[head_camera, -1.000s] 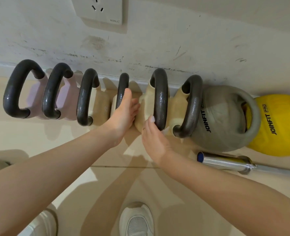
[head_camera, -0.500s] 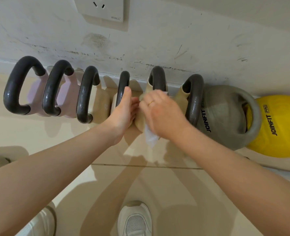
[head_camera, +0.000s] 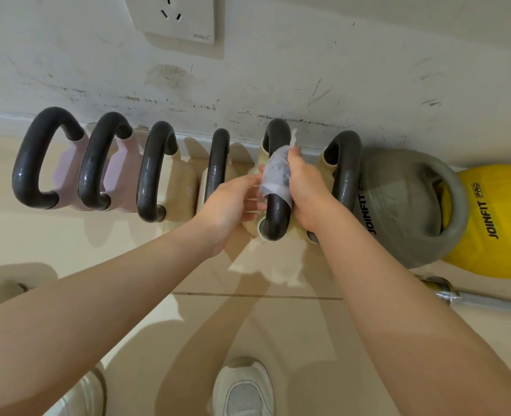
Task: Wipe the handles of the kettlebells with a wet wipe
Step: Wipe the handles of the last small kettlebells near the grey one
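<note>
Several kettlebells with dark handles stand in a row along the wall. A white wet wipe (head_camera: 275, 175) is wrapped over the middle of the fifth handle (head_camera: 276, 217), on a beige kettlebell. My right hand (head_camera: 306, 187) presses the wipe against that handle from the right side. From the left, my left hand (head_camera: 233, 202) touches the wipe's edge and the same handle with its fingertips. The fourth handle (head_camera: 216, 163) stands just left of my left hand, and the sixth handle (head_camera: 347, 172) just right of my right hand.
A grey kettlebell (head_camera: 404, 205) and a yellow one (head_camera: 497, 223) lie at the right, with a steel barbell end (head_camera: 449, 292) on the floor in front. Two pink kettlebells (head_camera: 68, 175) stand at the left. A wall socket (head_camera: 173, 16) is above. My shoes (head_camera: 245, 388) are below.
My right hand has brought the wipe up and laid it around the fifth handle. My left hand moved from the fourth handle across to the fifth.
</note>
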